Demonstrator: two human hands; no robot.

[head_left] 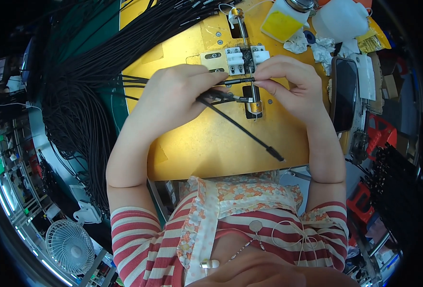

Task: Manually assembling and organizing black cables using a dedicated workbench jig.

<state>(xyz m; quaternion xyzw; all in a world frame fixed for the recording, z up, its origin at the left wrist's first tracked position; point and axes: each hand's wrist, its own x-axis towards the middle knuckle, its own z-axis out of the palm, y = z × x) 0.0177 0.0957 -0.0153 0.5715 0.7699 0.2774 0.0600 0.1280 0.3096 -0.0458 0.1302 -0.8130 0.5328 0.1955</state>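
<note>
My left hand [175, 95] is closed around several thin black cables in front of a small fixture. One cable [242, 128] slants down from under its fingers toward the near right, ending in a thicker black tip. My right hand [295, 86] pinches the end of another black cable [237, 82] between thumb and forefinger, beside the fixture's white blocks [235, 61]. Just below the pinch, a brass-coloured metal cylinder [254, 106] sits in a slot of the gold plate [211, 153]. A second metal cylinder [238, 15] stands at the far end.
A large bundle of black cables [82, 105] hangs over the left side and runs across the back. At the right lie a phone [343, 93], crumpled tissue [322, 53], a jar with yellow contents [282, 24] and a white plastic bottle [340, 20]. A white fan [70, 246] stands lower left.
</note>
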